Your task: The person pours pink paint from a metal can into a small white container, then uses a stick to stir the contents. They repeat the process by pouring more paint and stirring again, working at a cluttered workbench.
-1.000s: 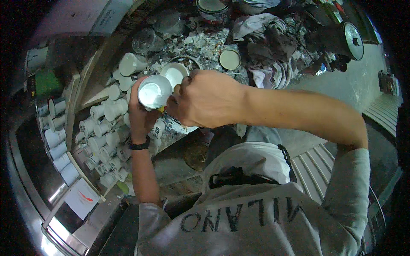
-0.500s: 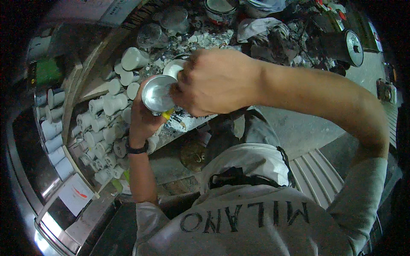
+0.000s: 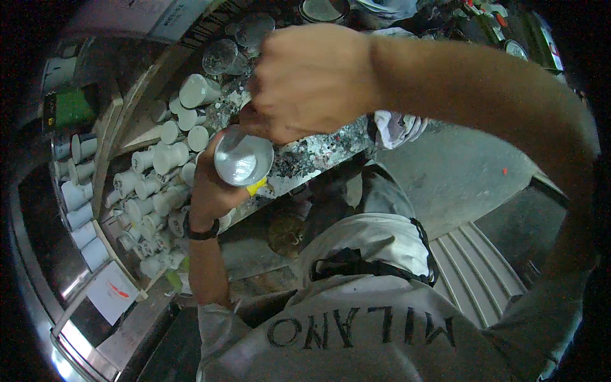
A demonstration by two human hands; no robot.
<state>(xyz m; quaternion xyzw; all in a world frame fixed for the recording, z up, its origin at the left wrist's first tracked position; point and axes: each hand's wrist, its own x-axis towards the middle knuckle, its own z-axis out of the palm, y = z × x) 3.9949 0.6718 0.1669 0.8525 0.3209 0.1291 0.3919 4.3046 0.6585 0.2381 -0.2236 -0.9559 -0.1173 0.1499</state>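
My left hand (image 3: 213, 196) is wrapped round a round cup (image 3: 244, 160) with a pale, shiny inside, its mouth tipped up toward me. A small yellow patch (image 3: 256, 187) shows just under the cup, by my fingers. Raised over the cup's far rim, my right hand (image 3: 312, 83) is closed, its back turned to me. Its fingertips are out of sight, so whatever they may grip is hidden. Beneath both hands runs a paint-spattered bench (image 3: 318, 159).
Many lidded white tubs (image 3: 168, 156) crowd the left side. Two clear cups (image 3: 223, 56) and an open tin (image 3: 323, 9) stand at the back. A crumpled cloth (image 3: 398, 129) hangs at the bench edge, right. A sheet with a red mark (image 3: 113, 291) lies lower left.
My right hand has risen and moved away from me, closer to the camera. The cup has shifted slightly right and toward me. The cloth now hangs nearer the bench's front edge.
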